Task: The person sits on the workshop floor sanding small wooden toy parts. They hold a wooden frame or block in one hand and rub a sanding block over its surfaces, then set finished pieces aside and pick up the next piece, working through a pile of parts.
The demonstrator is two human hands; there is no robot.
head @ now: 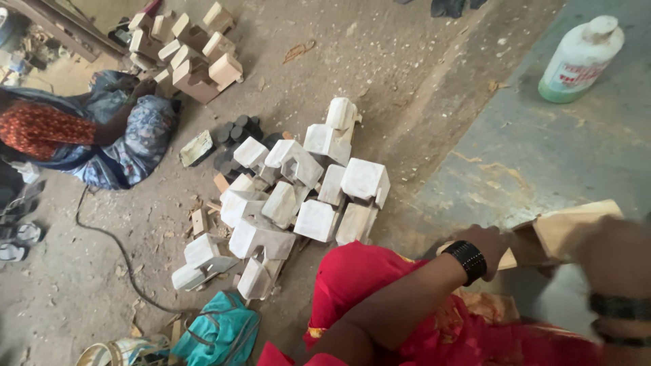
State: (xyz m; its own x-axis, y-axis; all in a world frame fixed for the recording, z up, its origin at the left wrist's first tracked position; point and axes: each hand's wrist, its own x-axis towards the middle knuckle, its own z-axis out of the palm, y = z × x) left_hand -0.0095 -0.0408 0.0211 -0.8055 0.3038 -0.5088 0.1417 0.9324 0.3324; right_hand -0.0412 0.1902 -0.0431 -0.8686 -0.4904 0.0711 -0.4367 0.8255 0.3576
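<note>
The fingers of the left hand (pixel 489 245) are curled round the near end of a pale tan carved wooden block (pixel 566 232), gripping it just past the black beaded bracelet (pixel 468 260) on that wrist. The right hand (pixel 614 254) is blurred and sits over the block's far side with a white cloth or pad (pixel 561 301) under it; whether its fingers are clenched on the cloth, on the wood or on both cannot be told. The block is held above the lap, over the red patterned garment (pixel 380 285), at the edge of the grey concrete slab (pixel 542 142).

The hold looks one-sided, I judge: if the left hand loosens while the right pushes, the block could twist out and drop onto the lap or the slab, chipping a corner. The blur suggests fast motion, so knuckles could scrape the wood's edges.

Just beside the knee lies a heap of white-coated wooden blocks (pixel 291 196), loosely stacked and leaning on each other; a dropped piece or a shifted leg could topple them across the dusty floor (pixel 380 74). A white plastic bottle with green liquid (pixel 580 59) stands well apart on the slab. A black cable (pixel 115 247) snakes over the floor near a teal bag (pixel 218 332). Another seated person (pixel 81 135) works by a second pile of bare tan wooden blocks (pixel 193 47).
</note>
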